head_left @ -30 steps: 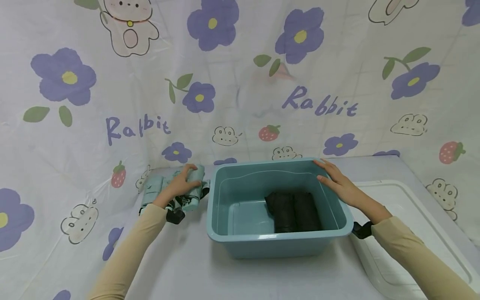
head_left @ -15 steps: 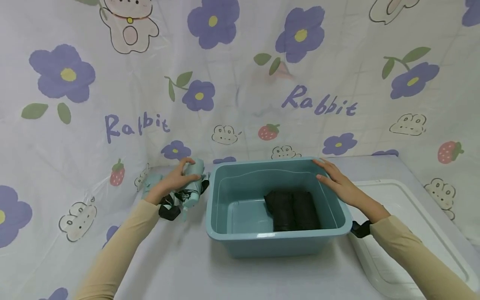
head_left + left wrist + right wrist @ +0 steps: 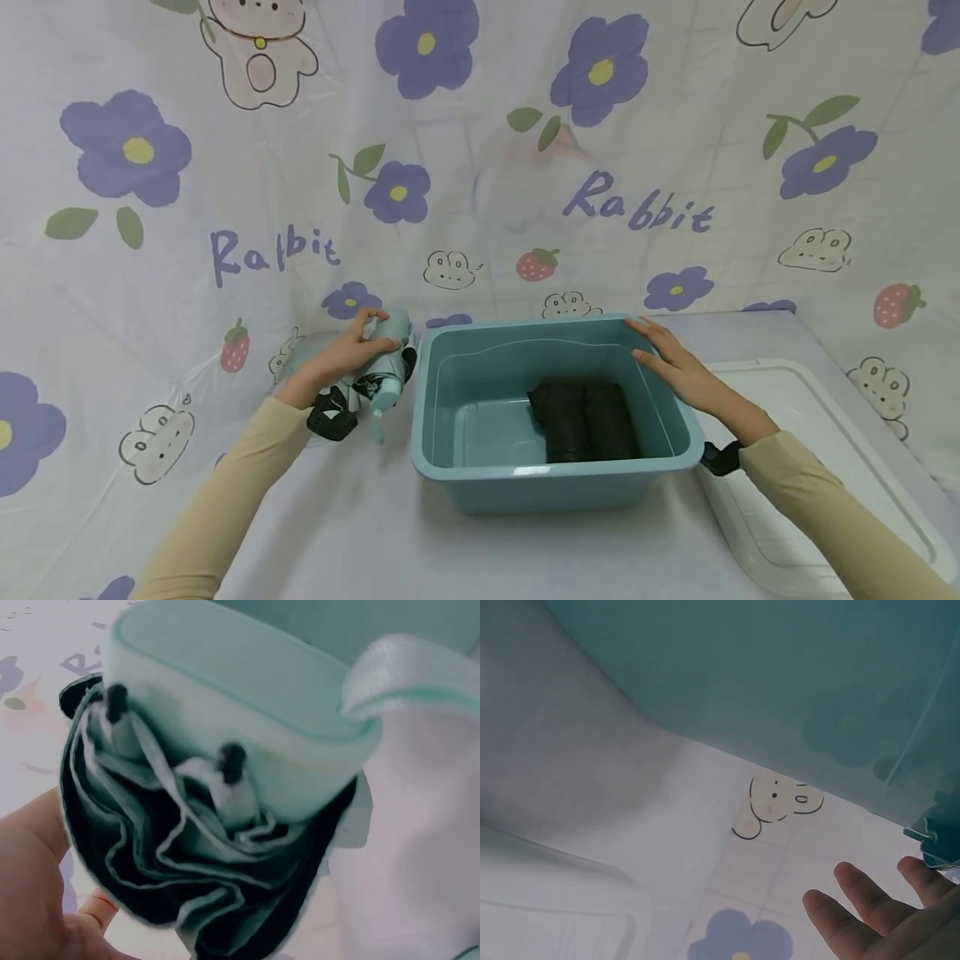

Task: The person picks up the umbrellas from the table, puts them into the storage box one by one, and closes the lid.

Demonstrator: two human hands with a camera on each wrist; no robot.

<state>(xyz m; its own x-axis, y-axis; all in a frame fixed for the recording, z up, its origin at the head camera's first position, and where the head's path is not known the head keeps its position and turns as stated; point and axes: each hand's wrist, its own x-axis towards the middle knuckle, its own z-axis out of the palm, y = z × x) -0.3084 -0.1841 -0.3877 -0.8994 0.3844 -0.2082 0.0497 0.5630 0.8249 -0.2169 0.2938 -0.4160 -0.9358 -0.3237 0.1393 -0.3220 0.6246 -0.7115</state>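
My left hand (image 3: pixel 341 357) grips a folded mint-green umbrella (image 3: pixel 392 367), raised off the table just left of a blue-green storage bin (image 3: pixel 555 493). In the left wrist view, the umbrella's handle end (image 3: pixel 240 682) faces the camera, with the pleated fabric and dark rib tips below it and a pale strap at its right. The right hand (image 3: pixel 678 371) rests on the bin's right rim with its fingers extended; in the right wrist view several fingertips (image 3: pixel 866 896) show beside the bin's outer wall. Two black rolled bundles (image 3: pixel 588 425) lie side by side inside the bin.
More pale green fabric (image 3: pixel 306 348) lies behind the left hand, mostly hidden by it. A white lid (image 3: pixel 806 400) lies flat on the table right of the bin, under the right forearm. A printed curtain (image 3: pixel 480 167) hangs close behind the bin.
The left hand has lifted the mint-green umbrella slightly up off the table, and its strap now dangles. The right hand and the bin have stayed in place.
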